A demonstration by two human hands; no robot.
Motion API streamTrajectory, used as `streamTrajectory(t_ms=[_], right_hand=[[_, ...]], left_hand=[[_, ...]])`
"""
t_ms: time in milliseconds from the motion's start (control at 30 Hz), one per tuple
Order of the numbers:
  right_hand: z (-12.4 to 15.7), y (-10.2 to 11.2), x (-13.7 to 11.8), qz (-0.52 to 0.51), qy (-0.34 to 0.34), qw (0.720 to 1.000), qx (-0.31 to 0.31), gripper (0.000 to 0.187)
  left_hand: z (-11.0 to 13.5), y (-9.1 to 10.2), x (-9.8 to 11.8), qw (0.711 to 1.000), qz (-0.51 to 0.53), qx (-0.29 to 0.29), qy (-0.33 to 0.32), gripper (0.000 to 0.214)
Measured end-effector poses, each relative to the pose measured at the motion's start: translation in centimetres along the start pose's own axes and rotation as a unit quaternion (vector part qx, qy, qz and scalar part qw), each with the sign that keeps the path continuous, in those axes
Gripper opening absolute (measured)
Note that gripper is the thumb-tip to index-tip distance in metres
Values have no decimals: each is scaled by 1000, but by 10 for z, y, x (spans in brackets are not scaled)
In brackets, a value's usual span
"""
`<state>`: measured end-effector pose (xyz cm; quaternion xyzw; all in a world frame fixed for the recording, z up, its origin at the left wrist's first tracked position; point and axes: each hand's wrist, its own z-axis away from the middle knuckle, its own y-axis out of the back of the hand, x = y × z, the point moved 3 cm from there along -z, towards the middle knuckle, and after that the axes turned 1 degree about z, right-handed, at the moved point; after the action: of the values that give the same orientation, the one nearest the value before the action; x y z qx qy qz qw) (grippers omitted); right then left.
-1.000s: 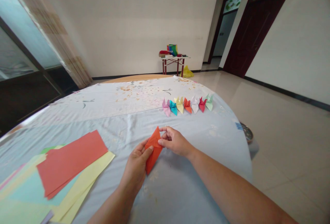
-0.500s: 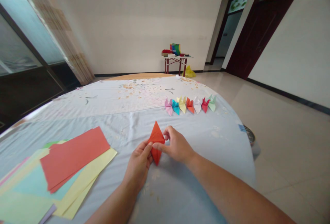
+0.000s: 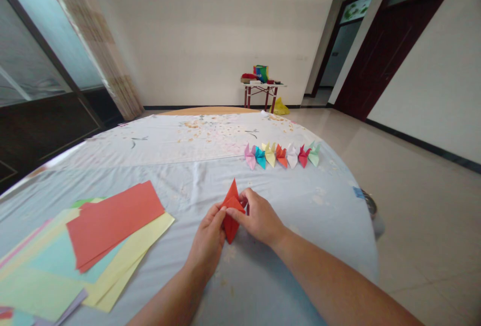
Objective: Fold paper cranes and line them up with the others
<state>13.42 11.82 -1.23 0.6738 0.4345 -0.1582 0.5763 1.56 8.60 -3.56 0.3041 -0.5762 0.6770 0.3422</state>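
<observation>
A piece of red-orange origami paper point(image 3: 233, 197), folded into a narrow diamond with pointed ends, is held between my two hands just above the cloth. My left hand point(image 3: 211, 228) pinches its left edge, thumb on the near face. On the other side, my right hand point(image 3: 261, 216) has its thumb across the paper's middle and its fingers curled around the right edge. The fingertips behind the paper are hidden. Beyond my hands, several folded paper cranes point(image 3: 281, 156) stand in a row in pink, blue, yellow, orange, white, red and pale green.
Left of my hands lies a loose pile of coloured paper sheets point(image 3: 116, 226), red on top. A pale floral tablecloth point(image 3: 180, 181) covers the round table. Against the far wall stands a small table point(image 3: 263, 85) with a colourful bag on it, a yellow bag point(image 3: 280, 107) beside it.
The whole view has shifted slightly, so things appear a little further right. My right fingers have closed in on the folded paper's right edge, and the paper is tilted a bit more.
</observation>
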Motion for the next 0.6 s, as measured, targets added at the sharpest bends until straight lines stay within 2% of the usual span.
streamTrajectory(t_ms=[167,333,600], right_hand=[[-2,0,4,3,7,1000,18,24],[-4,10,-1,42,33,994,92,24],[-1,6,1,-19,24,999,18,7]], left_hand=[[1,0,2,1000,4,18,19,22],[2,0,2,998,27,43,22,27],[2,-1,4,997,55,45,23,15]])
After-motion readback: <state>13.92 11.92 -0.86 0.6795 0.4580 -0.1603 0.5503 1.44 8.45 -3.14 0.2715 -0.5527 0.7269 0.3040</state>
